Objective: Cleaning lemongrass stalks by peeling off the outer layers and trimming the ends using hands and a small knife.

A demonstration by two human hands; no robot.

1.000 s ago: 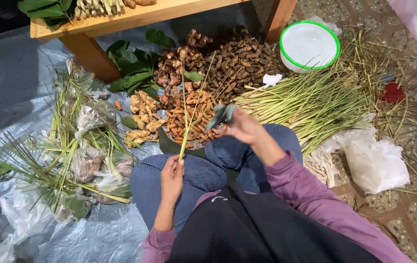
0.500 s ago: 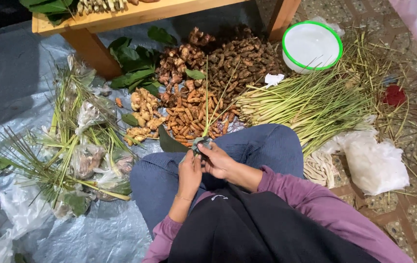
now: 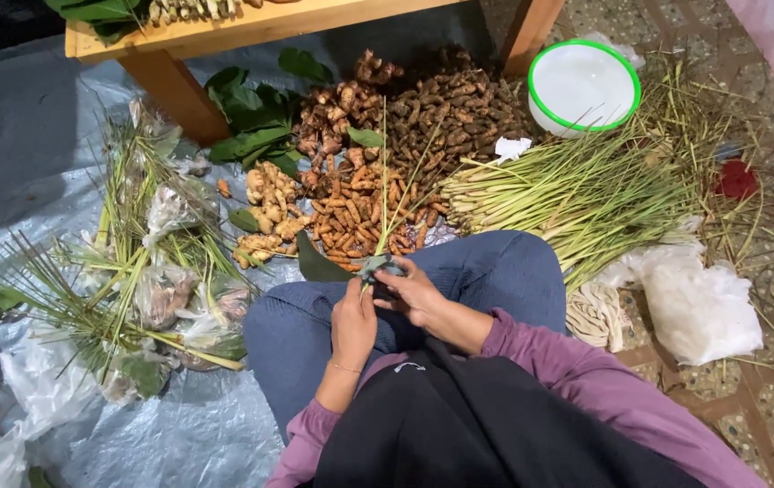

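Both hands (image 3: 387, 303) pinch a folded leaf bundle (image 3: 378, 267) above the root pile (image 3: 360, 208).

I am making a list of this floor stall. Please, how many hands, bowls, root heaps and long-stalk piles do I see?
Hands: 2, left hand and right hand, both on a small leaf bundle
White bowl: 1
Root heaps: about 4, borders unclear
Long-stalk pile: 1
Total: about 8

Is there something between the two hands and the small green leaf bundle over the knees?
No. The left hand and right hand both touch the leaf bundle directly; its thin stalks rise free above it.
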